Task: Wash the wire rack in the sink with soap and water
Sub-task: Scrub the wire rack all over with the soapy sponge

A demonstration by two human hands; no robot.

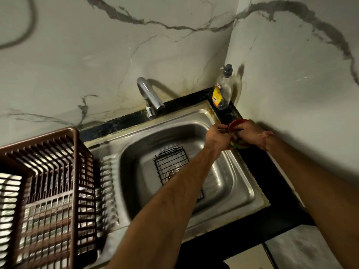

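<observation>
A black wire rack (pixel 171 164) lies flat in the bottom of the steel sink (pixel 240 193), over the drain. Both hands are at the sink's right rim, above the black counter. My left hand (pixel 216 137) and my right hand (pixel 247 133) together hold a small round red and green tub (pixel 240 145), its red lid tilted up between them. My fingers curl around it; what is inside is hidden. The tap (pixel 149 98) stands at the back of the sink, with no water seen running.
A nearly empty clear dish-soap bottle (pixel 222 90) stands in the back right corner of the black counter. A brown plastic dish basket (pixel 48 195) sits on the drainboard at left. Marble walls close in behind and on the right.
</observation>
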